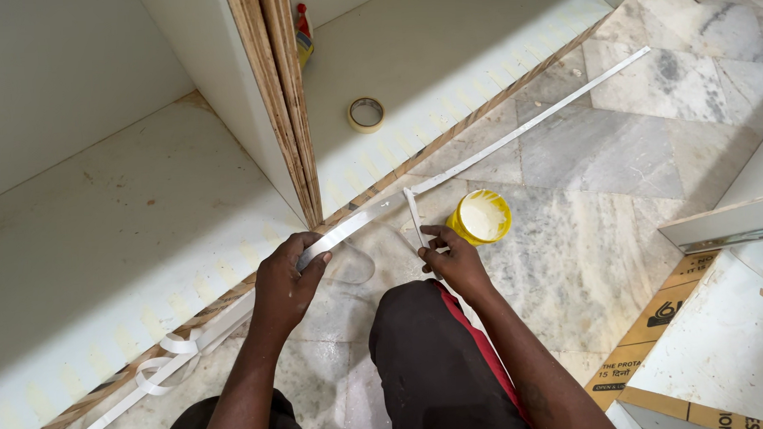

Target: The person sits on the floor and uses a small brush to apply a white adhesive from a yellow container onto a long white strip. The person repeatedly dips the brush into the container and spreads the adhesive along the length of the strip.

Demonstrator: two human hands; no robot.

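White edge-banding strip [514,134] is seen from above, stretched diagonally across a marble floor [616,147] in front of a white laminated cabinet [129,249]. The strip runs from the upper right of the view down to the lower left, just beside the raw plywood front edge [479,109] of the cabinet's bottom panel. Near the lower left, part of it is curled into loose loops [171,357] on the floor.

The left hand [287,285] is closed over the strip close to the foot of an upright plywood divider [280,100], with the fingers curled around the band and the thumb pressed against it. The right hand [452,258] is held just to the right, its thumb and fingers pinching a thin white stick [413,213] that rises to touch the strip. A yellow tub [481,217] of pale glue is placed on the floor just beside the right hand.

Inside the cabinet, a roll of masking tape [366,114] is lying flat, and a small yellow bottle with a red cap [304,35] is standing farther back. Dark trousers [429,365] with a red stripe are visible between the forearms. Cardboard-backed boards [699,339] are lying at the lower right.
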